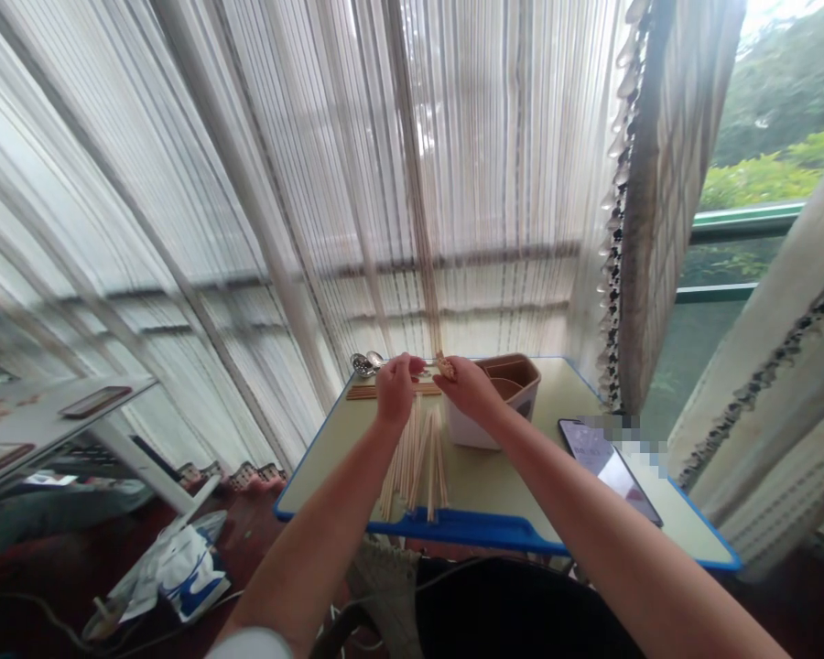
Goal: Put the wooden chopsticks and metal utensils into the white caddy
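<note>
My right hand (468, 383) is closed around a tan bundle (445, 366) whose clustered ends look like chopsticks; the rest of it is hidden by the hand. That hand is at the left rim of a white utensil holder (477, 432) with a brown inside. My left hand (396, 384) hovers to the left, fingers bent and apart, with nothing visible in it. Below the hands, pale wooden chopsticks (405, 467) lie spread on the small table (336, 458). Darker brown chopsticks (361, 392) lie crosswise behind them. Metal spoons or ladles (363, 364) rest at the back left corner.
A phone (608, 467) lies on the table's right side. The table has a blue rim (453, 529). A curtain (384, 183) hangs just behind it. To the left stands a white desk (110, 403), with a white and blue bag (185, 572) on the floor below.
</note>
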{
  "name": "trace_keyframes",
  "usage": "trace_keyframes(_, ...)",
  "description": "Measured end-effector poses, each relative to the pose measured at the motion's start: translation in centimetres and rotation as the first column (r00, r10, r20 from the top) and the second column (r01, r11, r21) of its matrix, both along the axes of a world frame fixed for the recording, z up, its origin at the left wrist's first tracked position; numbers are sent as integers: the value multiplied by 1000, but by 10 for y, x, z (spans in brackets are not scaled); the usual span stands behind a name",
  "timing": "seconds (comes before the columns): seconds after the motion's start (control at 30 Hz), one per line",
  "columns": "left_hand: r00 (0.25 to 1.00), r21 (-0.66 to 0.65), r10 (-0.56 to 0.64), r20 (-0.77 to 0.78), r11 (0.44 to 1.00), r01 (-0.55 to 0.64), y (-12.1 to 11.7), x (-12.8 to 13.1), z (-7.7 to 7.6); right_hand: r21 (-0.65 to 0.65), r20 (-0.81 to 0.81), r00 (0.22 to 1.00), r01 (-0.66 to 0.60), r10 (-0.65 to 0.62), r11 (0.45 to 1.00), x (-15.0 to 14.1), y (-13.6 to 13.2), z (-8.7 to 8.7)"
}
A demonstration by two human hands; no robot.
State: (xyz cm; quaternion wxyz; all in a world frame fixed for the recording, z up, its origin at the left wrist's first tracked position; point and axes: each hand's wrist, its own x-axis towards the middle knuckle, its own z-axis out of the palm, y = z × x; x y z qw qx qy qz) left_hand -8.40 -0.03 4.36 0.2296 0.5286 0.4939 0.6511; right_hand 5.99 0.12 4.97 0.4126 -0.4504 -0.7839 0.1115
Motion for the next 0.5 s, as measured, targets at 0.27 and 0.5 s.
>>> trace_keyframes(0.27, 907, 72, 326, -268, 945, -318, 7, -52, -62, -67, -25, 993, 110, -111, 992, -8, 10, -2)
trace_keyframes(0.5, 873, 99, 373, -314, 927, -361, 13, -75, -94, -64, -333, 917, 213, -222, 975, -13, 22, 12)
